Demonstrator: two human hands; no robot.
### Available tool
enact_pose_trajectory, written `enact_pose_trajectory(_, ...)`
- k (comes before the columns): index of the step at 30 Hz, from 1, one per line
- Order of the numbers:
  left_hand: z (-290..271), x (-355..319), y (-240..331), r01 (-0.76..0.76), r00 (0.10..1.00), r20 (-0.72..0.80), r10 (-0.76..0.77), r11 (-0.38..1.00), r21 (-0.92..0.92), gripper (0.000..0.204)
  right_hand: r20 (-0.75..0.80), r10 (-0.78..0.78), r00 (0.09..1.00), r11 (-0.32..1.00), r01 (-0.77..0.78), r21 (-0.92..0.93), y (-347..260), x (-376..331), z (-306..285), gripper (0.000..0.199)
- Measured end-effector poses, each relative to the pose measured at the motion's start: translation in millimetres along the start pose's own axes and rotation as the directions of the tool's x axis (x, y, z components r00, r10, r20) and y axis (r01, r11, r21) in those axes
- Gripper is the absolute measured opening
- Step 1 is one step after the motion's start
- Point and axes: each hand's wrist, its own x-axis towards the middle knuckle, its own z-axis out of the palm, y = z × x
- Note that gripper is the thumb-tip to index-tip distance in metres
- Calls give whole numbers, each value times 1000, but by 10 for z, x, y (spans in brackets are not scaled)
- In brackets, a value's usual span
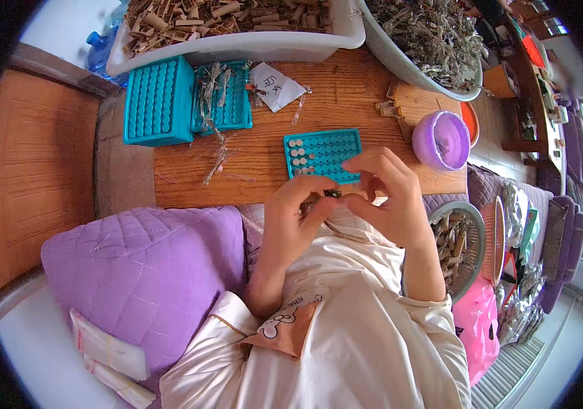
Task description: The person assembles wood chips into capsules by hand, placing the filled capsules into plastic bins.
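Observation:
My left hand point(295, 221) pinches a small dark piece point(332, 193) with a light spot on it, its fingers hiding most of it; I cannot make out its kind. Close on its right is my right hand point(395, 198), thumb tip by the piece, index finger raised apart from the thumb and the other fingers bent. Just beyond both hands lies a teal tray point(336, 140) with rows of round pockets. Silver button-like discs point(298, 153) fill several pockets at its left side. The right hand covers the tray's near right corner.
Stacked teal trays point(158, 102) stand at the back left, beside another tray point(240, 109) with wire-like strands. A white tub point(237, 51) of brown pieces and a grey basin point(400, 65) of strands line the far side. A purple bowl point(428, 140) sits right; a grey basket point(475, 238) is nearer.

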Motion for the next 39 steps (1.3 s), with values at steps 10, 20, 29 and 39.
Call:
enact_pose_trajectory(10,-13,7,38,-295,936,-137,325,934,200,32,-20,22,1000,999,-22,-49,-69,-88,67,26)
enact_pose_trajectory(20,-17,25,-78,-318,941,-128,314,948,-14,31,-152,-200,968,971,176,-162,26,-155,151,23)
enact_pose_trajectory(29,-2,65,-107,44,996,81,26,662,-748,40,-306,39,951,992,-1,124,60,-237,279,23)
enact_pose_trajectory(39,65,34,-155,10,997,54,58,586,-810,44,-364,54,930,986,7,166,-62,-242,380,16)
